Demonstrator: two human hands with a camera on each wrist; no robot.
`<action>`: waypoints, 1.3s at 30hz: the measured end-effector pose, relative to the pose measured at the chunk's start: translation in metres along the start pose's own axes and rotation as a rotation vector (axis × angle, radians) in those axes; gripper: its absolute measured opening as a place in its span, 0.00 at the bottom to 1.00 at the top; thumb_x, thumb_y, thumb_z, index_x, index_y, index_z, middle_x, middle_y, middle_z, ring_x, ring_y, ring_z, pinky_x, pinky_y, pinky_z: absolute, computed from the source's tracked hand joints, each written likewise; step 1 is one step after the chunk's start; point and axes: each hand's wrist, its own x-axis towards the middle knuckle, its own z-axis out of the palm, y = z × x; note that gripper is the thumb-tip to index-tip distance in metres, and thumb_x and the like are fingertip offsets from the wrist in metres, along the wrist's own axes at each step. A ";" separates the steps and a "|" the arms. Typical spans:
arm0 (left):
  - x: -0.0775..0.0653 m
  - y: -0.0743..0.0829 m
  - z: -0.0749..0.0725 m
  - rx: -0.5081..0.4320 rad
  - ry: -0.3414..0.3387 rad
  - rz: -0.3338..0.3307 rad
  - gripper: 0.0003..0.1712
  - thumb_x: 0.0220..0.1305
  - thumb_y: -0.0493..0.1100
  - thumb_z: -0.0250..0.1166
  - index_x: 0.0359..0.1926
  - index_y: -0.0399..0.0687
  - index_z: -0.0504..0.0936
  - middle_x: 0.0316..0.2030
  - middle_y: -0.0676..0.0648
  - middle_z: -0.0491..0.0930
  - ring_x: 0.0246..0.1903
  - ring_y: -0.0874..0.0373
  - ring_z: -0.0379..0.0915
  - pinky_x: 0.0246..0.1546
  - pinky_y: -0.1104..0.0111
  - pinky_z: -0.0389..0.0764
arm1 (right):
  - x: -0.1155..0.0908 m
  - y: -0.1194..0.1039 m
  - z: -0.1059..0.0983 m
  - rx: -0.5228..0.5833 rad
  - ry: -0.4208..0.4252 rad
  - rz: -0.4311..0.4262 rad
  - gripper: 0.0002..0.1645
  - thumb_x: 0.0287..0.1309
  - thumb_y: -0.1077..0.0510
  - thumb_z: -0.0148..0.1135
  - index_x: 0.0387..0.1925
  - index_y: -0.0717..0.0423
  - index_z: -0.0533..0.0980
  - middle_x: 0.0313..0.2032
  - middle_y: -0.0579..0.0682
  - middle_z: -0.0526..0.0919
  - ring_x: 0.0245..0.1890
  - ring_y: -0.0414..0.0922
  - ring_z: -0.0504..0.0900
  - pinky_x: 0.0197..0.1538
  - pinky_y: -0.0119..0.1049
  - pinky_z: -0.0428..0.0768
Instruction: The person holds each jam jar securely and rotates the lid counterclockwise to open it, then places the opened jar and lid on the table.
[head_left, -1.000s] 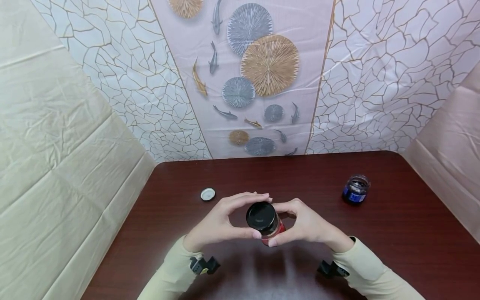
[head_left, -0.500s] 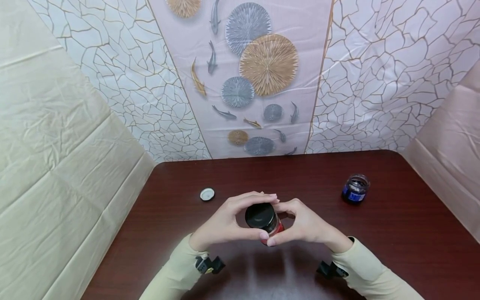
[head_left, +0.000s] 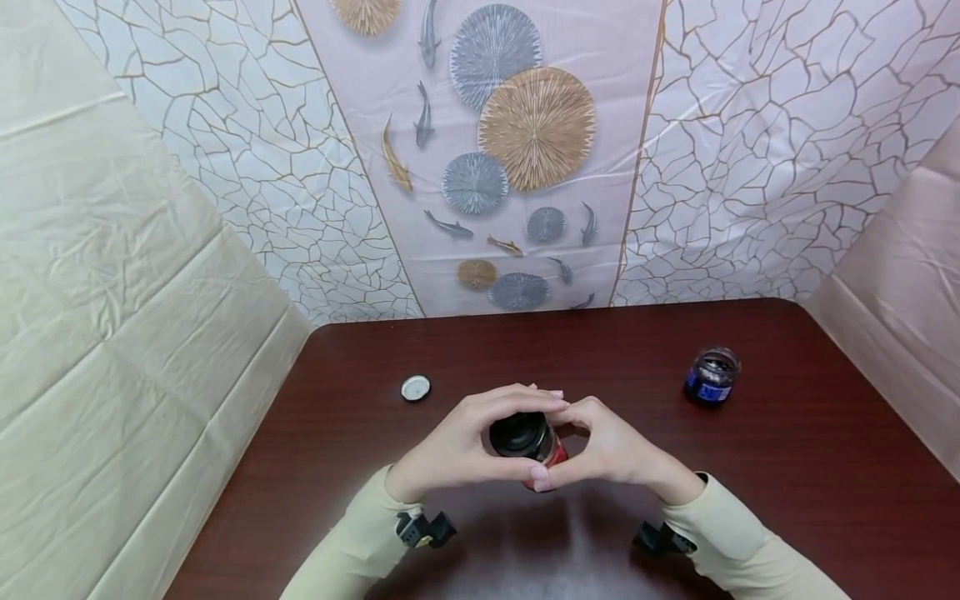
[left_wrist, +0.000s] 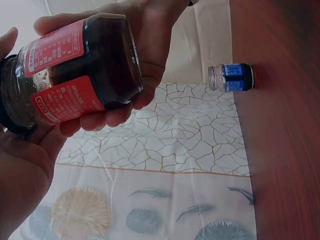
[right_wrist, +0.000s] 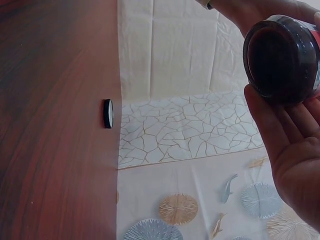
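A glass jar [left_wrist: 107,60] with red labels and dark contents is held up off the table between both hands. Its black lid [head_left: 517,435] is on and tilts toward the head camera. My left hand [head_left: 459,442] curves its fingers and thumb around the lid. Lower down, my right hand [head_left: 618,446] grips the jar's body from the right. Fingertips of both hands meet at the front and back, hiding part of the lid and body in the head view. The jar's dark base shows in the right wrist view.
An open small jar [head_left: 711,379] with a blue label stands at the right of the dark red-brown table [head_left: 360,350]. A loose lid [head_left: 416,387] lies at the left, pale inside facing up. Patterned cloth [head_left: 360,192] hangs behind the table.
My left hand has shifted right and wrapped farther around the lid, covering more of it. The right hand and the jar have stayed nearly still.
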 end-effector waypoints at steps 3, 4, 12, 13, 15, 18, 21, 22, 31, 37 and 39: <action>-0.001 0.001 -0.003 -0.023 -0.009 0.008 0.38 0.51 0.39 0.80 0.65 0.45 0.77 0.65 0.50 0.75 0.65 0.56 0.69 0.69 0.58 0.66 | -0.001 -0.001 -0.001 0.021 -0.001 0.005 0.20 0.48 0.57 0.80 0.46 0.47 0.84 0.39 0.41 0.88 0.41 0.40 0.84 0.48 0.33 0.81; -0.002 0.001 -0.004 -0.029 -0.010 0.010 0.38 0.51 0.39 0.80 0.65 0.44 0.77 0.65 0.50 0.76 0.65 0.55 0.69 0.68 0.58 0.67 | -0.001 -0.002 -0.002 0.027 -0.002 0.004 0.20 0.48 0.58 0.80 0.45 0.47 0.84 0.39 0.41 0.88 0.41 0.40 0.84 0.48 0.34 0.81; -0.007 0.004 -0.013 -0.028 -0.049 -0.003 0.39 0.54 0.40 0.79 0.67 0.43 0.76 0.64 0.50 0.75 0.64 0.56 0.70 0.66 0.59 0.70 | -0.002 -0.004 -0.003 0.081 -0.020 0.002 0.22 0.48 0.61 0.80 0.46 0.48 0.83 0.39 0.44 0.88 0.40 0.43 0.86 0.45 0.35 0.82; -0.007 0.005 -0.014 -0.021 -0.059 -0.005 0.39 0.54 0.40 0.79 0.67 0.44 0.75 0.65 0.51 0.75 0.64 0.56 0.70 0.66 0.60 0.70 | -0.002 -0.004 -0.003 0.084 -0.023 0.001 0.22 0.48 0.61 0.80 0.47 0.48 0.83 0.39 0.44 0.88 0.41 0.44 0.86 0.46 0.35 0.82; -0.008 0.006 -0.017 0.003 -0.077 -0.003 0.39 0.55 0.42 0.79 0.67 0.44 0.75 0.65 0.51 0.75 0.64 0.57 0.70 0.66 0.61 0.70 | -0.002 -0.004 -0.003 0.086 -0.028 -0.001 0.23 0.48 0.61 0.80 0.48 0.49 0.83 0.40 0.44 0.88 0.42 0.44 0.86 0.48 0.37 0.82; -0.008 0.008 -0.021 0.034 -0.103 0.003 0.39 0.56 0.43 0.78 0.68 0.45 0.74 0.65 0.51 0.74 0.64 0.58 0.70 0.65 0.62 0.70 | -0.003 -0.004 -0.003 0.082 -0.038 -0.005 0.24 0.49 0.61 0.79 0.50 0.49 0.82 0.41 0.44 0.88 0.42 0.45 0.86 0.49 0.37 0.82; -0.008 0.010 -0.025 0.068 -0.126 0.009 0.39 0.57 0.44 0.78 0.68 0.45 0.74 0.64 0.51 0.74 0.64 0.59 0.70 0.65 0.63 0.71 | -0.003 -0.004 -0.003 0.090 -0.050 -0.003 0.26 0.50 0.61 0.79 0.52 0.49 0.82 0.42 0.45 0.88 0.43 0.45 0.86 0.49 0.37 0.82; -0.008 0.011 -0.026 0.076 -0.134 0.009 0.39 0.57 0.45 0.77 0.68 0.46 0.74 0.64 0.51 0.75 0.63 0.60 0.70 0.64 0.63 0.71 | -0.003 -0.004 -0.003 0.094 -0.053 -0.003 0.26 0.50 0.61 0.79 0.52 0.50 0.82 0.42 0.45 0.88 0.43 0.45 0.86 0.48 0.37 0.82; -0.005 0.023 -0.033 0.209 -0.174 0.018 0.37 0.58 0.48 0.77 0.66 0.46 0.75 0.62 0.51 0.76 0.61 0.64 0.72 0.61 0.70 0.73 | -0.003 -0.003 -0.002 0.105 -0.063 -0.034 0.25 0.52 0.61 0.78 0.53 0.49 0.81 0.42 0.46 0.88 0.40 0.43 0.85 0.43 0.37 0.83; -0.002 0.030 -0.036 0.382 -0.205 0.060 0.35 0.61 0.52 0.74 0.65 0.46 0.75 0.60 0.52 0.76 0.58 0.67 0.74 0.59 0.75 0.73 | -0.004 -0.001 -0.001 0.109 -0.067 0.029 0.26 0.51 0.59 0.79 0.53 0.48 0.82 0.43 0.45 0.88 0.41 0.43 0.85 0.44 0.36 0.83; -0.002 0.033 -0.036 0.424 -0.209 0.058 0.35 0.61 0.54 0.74 0.65 0.46 0.75 0.60 0.53 0.76 0.56 0.67 0.75 0.57 0.76 0.74 | -0.004 -0.001 -0.001 0.110 -0.067 0.034 0.26 0.50 0.59 0.79 0.53 0.48 0.82 0.43 0.45 0.88 0.42 0.44 0.85 0.44 0.36 0.83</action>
